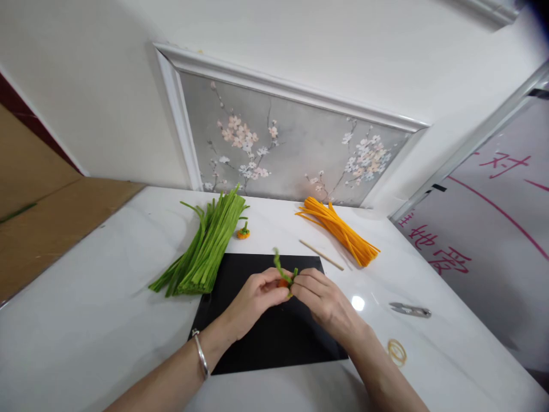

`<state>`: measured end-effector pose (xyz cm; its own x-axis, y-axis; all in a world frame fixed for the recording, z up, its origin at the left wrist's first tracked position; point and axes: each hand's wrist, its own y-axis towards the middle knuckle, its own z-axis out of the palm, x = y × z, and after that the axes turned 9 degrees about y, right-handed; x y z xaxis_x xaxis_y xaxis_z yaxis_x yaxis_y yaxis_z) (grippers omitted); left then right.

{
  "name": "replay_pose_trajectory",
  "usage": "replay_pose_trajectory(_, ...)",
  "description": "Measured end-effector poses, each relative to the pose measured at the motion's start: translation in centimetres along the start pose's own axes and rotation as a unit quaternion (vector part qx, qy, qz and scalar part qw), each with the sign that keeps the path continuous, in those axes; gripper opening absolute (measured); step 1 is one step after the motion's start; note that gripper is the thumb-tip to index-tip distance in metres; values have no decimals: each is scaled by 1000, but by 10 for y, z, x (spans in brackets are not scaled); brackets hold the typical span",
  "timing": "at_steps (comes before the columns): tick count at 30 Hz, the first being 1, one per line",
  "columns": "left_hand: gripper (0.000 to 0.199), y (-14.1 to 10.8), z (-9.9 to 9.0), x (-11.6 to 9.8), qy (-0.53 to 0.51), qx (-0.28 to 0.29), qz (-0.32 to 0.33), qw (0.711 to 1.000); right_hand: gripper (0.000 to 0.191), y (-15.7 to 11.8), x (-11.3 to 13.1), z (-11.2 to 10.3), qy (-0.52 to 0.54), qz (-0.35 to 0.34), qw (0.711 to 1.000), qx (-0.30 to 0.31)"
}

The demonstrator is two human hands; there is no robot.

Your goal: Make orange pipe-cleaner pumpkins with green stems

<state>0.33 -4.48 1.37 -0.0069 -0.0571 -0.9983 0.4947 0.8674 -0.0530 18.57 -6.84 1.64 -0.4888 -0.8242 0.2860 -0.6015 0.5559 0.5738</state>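
Observation:
Above the black mat (257,337) my two hands meet around a small orange piece with green pipe cleaner (277,264) sticking up from it. My left hand (268,289) pinches its orange part between thumb and fingers. Closed fingers of my right hand (315,292) press on the green at its right side. Much of the piece is hidden by the fingers. A finished-looking little orange pumpkin (243,232) with a green stem sits behind the mat.
A thick bundle of green pipe cleaners (210,246) lies left, overlapping the mat. Orange pipe cleaners (341,229) lie back right, beside a thin wooden stick (321,254). Thread snips (409,310) and yellowish rubber bands (397,352) are right. A whiteboard (493,229) stands at the right edge.

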Motion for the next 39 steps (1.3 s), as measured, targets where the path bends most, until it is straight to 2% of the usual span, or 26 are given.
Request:
replay_pose_trajectory(2, 24, 1, 2, 1, -24, -31, -38, 999, 24, 0, 0, 2, -1, -6, 1000, 13)
replay_pose_trajectory(5, 23, 2, 5, 2, -37, -77, -57, 995, 22, 0, -1, 3, -9, -12, 1000, 15)
replay_pose_trajectory(12, 25, 1, 2, -2, -109, -43, -106, 987, 21, -4, -4, 1, -37, -30, 999, 10)
replay_pose_trajectory(16, 28, 2, 1, 1, -105, -44, -116, 987, 24, -2, -2, 2, -41, -21, 999, 0)
replay_pose_trajectory(21, 24, 3, 4, 6, -98, -84, -81, 988, 24, -1, -1, 4, -7, -20, 998, -56)
replay_pose_trajectory(26, 20, 2, 7, 7, -114, -94, -53, 988, 25, -6, -2, 11, 22, 25, 991, -126)
replay_pose_trajectory(31, 16, 1, 6, 7, -61, -93, -7, 994, 26, -8, -4, 17, 25, 30, 988, -148)
replay_pose_trajectory(39, 5, 3, 4, 13, 24, -99, 118, 988, 19, -3, 0, 16, 41, 71, 985, -150)
